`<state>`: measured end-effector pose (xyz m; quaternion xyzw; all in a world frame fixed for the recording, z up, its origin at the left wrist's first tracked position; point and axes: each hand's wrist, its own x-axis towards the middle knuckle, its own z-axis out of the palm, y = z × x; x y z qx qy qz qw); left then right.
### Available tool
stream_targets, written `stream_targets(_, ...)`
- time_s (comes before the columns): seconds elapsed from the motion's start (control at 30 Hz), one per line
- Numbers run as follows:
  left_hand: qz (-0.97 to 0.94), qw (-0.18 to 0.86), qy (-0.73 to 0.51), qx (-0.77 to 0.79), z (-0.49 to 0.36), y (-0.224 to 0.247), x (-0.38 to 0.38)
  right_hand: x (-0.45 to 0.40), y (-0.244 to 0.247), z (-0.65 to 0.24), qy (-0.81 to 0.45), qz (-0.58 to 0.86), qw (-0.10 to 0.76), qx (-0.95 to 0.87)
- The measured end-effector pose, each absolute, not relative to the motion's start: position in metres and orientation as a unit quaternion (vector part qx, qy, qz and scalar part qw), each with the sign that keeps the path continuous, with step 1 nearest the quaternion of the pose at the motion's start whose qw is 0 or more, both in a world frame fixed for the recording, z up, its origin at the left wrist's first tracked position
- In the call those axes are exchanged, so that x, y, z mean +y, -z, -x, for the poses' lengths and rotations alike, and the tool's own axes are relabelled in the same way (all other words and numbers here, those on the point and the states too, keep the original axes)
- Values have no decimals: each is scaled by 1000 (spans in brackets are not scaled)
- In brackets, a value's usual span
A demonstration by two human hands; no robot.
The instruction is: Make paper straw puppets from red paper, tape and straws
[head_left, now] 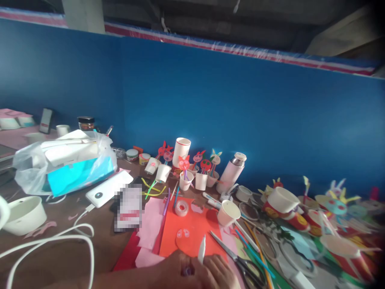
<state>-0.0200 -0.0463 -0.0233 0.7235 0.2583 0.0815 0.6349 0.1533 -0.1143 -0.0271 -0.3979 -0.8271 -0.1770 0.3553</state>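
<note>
At the bottom centre my left hand (179, 267) is closed just below a round orange paper piece (184, 242) with two drawn eyes. A small purple thing (188, 271) shows among its fingers, too hidden to name. Against it on the right, my right hand (218, 273) has curled fingers round a white pen (202, 249), whose narrow end points up. The paper piece lies on a larger orange-red sheet (171, 224). A tape roll (181, 208) rests higher on that sheet. Black-handled scissors (237, 259) lie open beside my right hand.
Paper cups with animal-face figures (184, 163) stand near the blue wall, beside a pink thermos (231, 173). An empty cup (228, 212) is behind the scissors. To the left are a phone (128, 208), a power bank (110, 188), a white cable (90, 257) and a plastic bag (30, 168).
</note>
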Motion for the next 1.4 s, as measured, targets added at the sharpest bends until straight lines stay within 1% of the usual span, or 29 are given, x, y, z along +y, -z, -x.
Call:
stream_targets(0.07, -753, 602, -75, 256, 25, 28, -46, -110, 26, -158, 193, 416, 365, -810)
stream_targets(0.1, -789, 558, -79, 244, 28, 33, -48, -109, 26, -162, 172, 444, 380, -793)
stream_targets(0.13, -842, 486, -93, 215, 30, 38, -51, -109, 25, -166, 140, 479, 397, -770)
stream_targets(0.17, -906, 376, -109, 160, 31, 44, -54, -108, 26, -170, 107, 514, 410, -746)
stream_targets(0.2, -944, 241, -158, 157, 32, 51, -58, -107, 27, -173, 76, 541, 419, -725)
stream_targets(0.27, -954, 157, -192, 170, 31, 64, -64, -103, 31, -176, 34, 560, 426, -710)
stream_targets(0.3, -957, 48, -237, 158, 30, 69, -66, -102, 33, -176, 27, 557, 427, -711)
stream_targets(0.37, -940, -88, -284, 167, 29, 78, -66, -99, 40, -170, 34, 545, 438, -714)
stream_targets(0.4, -929, -134, -296, 178, 29, 83, -64, -99, 43, -165, 40, 545, 445, -710)
stream_targets(0.47, -899, -180, -350, 191, 28, 91, -60, -99, 48, -155, 50, 553, 460, -694)
stream_targets(0.5, -894, -185, -359, 193, 27, 95, -58, -100, 50, -151, 50, 559, 463, -687)
stream_targets(0.57, -909, -179, -323, 194, 26, 103, -55, -100, 53, -145, 49, 557, 455, -693)
stream_targets(0.63, -920, -168, -299, 191, 25, 110, -53, -98, 54, -144, 56, 524, 434, -731)
stream_targets(0.73, -911, -160, -331, 189, 24, 114, -53, -95, 52, -149, 93, 459, 394, -791)
stream_targets(0.8, -912, -151, -333, 184, 26, 111, -53, -93, 49, -153, 130, 441, 364, -810)
stream_targets(0.9, -943, -124, -262, 166, 34, 98, -49, -93, 49, -157, 163, 442, 326, -820)
stream_targets(1.03, -945, -91, -270, 163, 42, 84, -43, -94, 67, -159, 173, 450, 331, -811)
stream_targets(1.17, -936, -107, -301, 149, 42, 86, -39, -94, 84, -158, 151, 470, 331, -804)
stream_targets(1.23, -930, -119, -315, 150, 41, 89, -38, -95, 81, -157, 155, 471, 334, -801)
stream_targets(1.4, -927, -132, -309, 168, 38, 86, -39, -93, 51, -157, 157, 447, 323, -819)
